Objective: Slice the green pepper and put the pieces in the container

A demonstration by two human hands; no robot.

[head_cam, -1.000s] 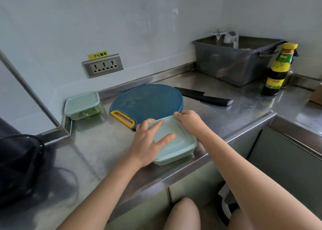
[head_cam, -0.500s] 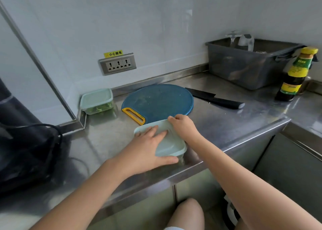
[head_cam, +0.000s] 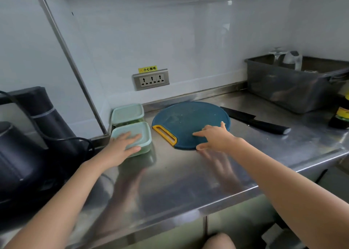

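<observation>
Container point(head_cam: 145, 134), lidded, half under left hand point(head_cam: 120, 147)

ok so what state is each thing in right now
near container: lid on, left hand flat on it
far container: lid on, greens inside
cutting board: flat on counter, right hand open over near edge
knife: lying on counter, unheld
socket: nothing plugged in
</observation>
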